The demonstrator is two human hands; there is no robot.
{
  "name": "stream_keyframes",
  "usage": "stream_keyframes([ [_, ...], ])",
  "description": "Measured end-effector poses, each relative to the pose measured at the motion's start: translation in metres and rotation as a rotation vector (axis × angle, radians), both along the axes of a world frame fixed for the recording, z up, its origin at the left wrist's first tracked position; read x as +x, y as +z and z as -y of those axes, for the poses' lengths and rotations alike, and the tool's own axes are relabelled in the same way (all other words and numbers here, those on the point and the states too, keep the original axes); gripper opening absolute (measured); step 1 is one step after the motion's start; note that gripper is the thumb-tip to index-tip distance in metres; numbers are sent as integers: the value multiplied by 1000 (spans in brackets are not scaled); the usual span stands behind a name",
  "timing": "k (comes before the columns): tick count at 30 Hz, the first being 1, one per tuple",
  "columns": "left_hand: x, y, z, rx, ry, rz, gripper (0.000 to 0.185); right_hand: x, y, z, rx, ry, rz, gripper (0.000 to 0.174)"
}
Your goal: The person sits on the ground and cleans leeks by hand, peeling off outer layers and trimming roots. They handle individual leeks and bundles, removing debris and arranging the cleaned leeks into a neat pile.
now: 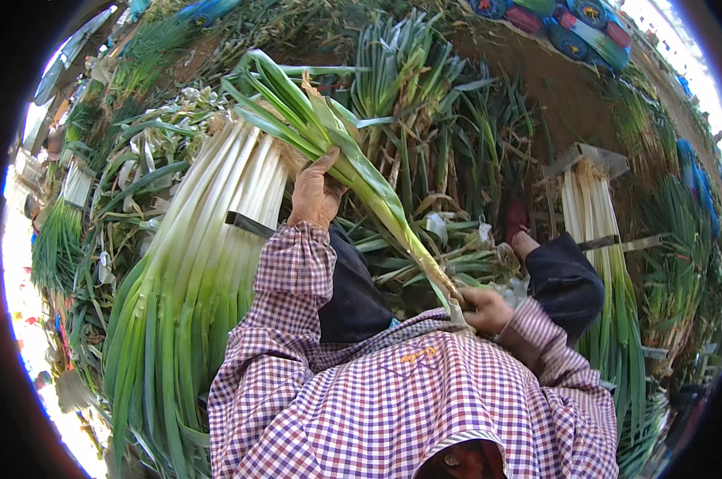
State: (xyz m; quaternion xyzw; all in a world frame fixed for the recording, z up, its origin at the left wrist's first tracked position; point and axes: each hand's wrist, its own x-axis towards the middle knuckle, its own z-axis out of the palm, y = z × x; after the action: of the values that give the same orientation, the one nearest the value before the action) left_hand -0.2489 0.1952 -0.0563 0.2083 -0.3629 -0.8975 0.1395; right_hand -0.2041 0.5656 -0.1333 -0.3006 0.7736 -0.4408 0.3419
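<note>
A single long green onion [376, 200] with soil-browned outer skin slants across my lap. My left hand [318, 188] grips it where the green leaves fan out. Near its root end, my right hand [485, 309] is closed around the lower stalk, partly hiding that end. A loose strip of leaf sheath [457, 314] hangs beside the right hand. Left of my left arm lies a big pile of cleaned green onions [217, 197], white shanks and roots at the top, leaves toward me. A dark metal bar [250, 224] crosses beside their shanks.
Ahead stands a bundle of untrimmed green onions [391, 78]. Stripped leaves [157, 143] litter the ground at left. On the right, more onions [594, 209] rest in a metal rack [588, 158]. Blue-wrapped bundles [585, 33] lie at the far right.
</note>
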Motion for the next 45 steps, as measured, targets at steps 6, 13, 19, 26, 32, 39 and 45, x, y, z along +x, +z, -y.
stream_keyframes([
  [6,3,-1,-28,24,-138,-132,33,-96,65,76,-160,4,27,64],
  [13,13,11,-25,-286,-274,-59,32,-116,85,194,-529,-233,268,43],
  [19,10,3,-27,-184,-157,-133,29,-115,85,203,-577,-289,522,31],
  [26,6,-1,-25,-135,-146,-100,31,-120,91,206,-535,-241,557,34],
  [32,5,-2,-27,-148,-90,-71,33,-112,81,213,-613,-353,503,33],
  [39,1,-12,-21,-132,-21,91,22,-86,102,203,-722,-343,47,25],
  [45,5,-10,-22,-173,-12,-36,23,-122,30,115,-442,-481,-245,20],
])
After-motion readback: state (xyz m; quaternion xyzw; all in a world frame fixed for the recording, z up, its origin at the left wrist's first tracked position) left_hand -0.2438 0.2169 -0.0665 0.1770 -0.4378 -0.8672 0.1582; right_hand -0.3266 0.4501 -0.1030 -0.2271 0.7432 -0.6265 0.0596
